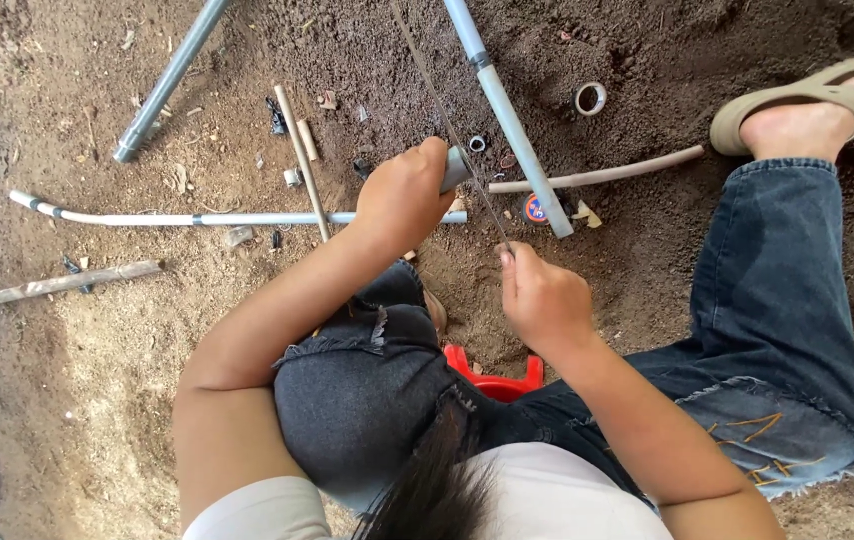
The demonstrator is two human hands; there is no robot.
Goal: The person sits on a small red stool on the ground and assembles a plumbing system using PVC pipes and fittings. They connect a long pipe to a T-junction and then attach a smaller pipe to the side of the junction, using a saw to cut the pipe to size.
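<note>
My left hand is closed around a short grey pipe piece, held just above the dirt. My right hand grips the near end of a thin hacksaw blade, which runs up and away across the pipe piece at its exposed end. I sit on a low red stool with my denim-clad knees apart. A sandalled foot rests on the soil at the upper right.
Long grey pipes lie on the dirt: one beside the blade, one at upper left, a thin white one across the left. A tan pipe, a ring fitting, wooden sticks and small scraps are scattered around.
</note>
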